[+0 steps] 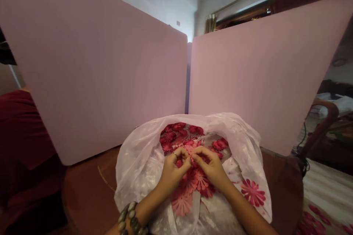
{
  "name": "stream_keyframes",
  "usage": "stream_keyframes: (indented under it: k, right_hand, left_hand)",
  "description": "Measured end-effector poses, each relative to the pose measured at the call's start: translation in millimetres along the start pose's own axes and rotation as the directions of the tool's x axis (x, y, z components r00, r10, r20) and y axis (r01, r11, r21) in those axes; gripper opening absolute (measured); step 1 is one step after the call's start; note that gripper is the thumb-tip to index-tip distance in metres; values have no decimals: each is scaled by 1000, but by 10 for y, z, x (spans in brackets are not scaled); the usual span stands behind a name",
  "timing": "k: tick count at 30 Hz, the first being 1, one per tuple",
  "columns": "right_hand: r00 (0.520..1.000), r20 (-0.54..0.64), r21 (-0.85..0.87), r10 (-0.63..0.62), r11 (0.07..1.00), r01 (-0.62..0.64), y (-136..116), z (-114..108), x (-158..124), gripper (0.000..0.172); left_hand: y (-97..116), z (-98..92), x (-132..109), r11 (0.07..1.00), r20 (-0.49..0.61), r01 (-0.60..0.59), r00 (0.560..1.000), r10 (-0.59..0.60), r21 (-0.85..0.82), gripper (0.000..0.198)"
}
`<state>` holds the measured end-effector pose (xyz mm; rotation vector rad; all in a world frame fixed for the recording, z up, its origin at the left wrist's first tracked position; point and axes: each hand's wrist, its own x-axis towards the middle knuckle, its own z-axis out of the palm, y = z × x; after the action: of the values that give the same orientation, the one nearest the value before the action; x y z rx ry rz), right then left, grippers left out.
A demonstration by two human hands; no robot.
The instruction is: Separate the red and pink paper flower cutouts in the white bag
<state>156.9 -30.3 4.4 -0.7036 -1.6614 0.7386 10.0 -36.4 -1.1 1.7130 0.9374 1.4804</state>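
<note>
My left hand [176,167] and my right hand [209,165] meet over the mouth of a white plastic bag [138,154]. Both pinch with thumb and index finger at a pink flower-shaped cutout [189,147], partly hidden by my fingers. Below them hang or lie more pink flowers, among them a pale one [182,204] and a brighter one [202,180]. Inside the bag is a pile of red and pink flowers [168,137]. One red-pink flower [253,192] rests on the bag near my right forearm. My left wrist wears a beaded bracelet [131,217].
The bag sits on a round brown wooden table [91,180]. Two tall pink panels [110,69] [256,88] stand behind it, angled toward each other. Red flowers [314,220] lie on the floor at right, near a wooden chair [320,128]. Red cloth [22,128] shows at left.
</note>
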Motion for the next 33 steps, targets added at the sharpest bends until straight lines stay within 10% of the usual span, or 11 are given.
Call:
stream_keyframes:
  k: [25,33]
  right_hand:
    - [999,-12,127,53,991,-51,-33,-47,28,23]
    - [989,5,-93,-146,985,146,-48,-14,-4,17]
  left_hand:
    - [32,22,37,952,101,141,988,-118,-272,30]
    - [-8,23,51,964,12,117,993,-118,-239,28]
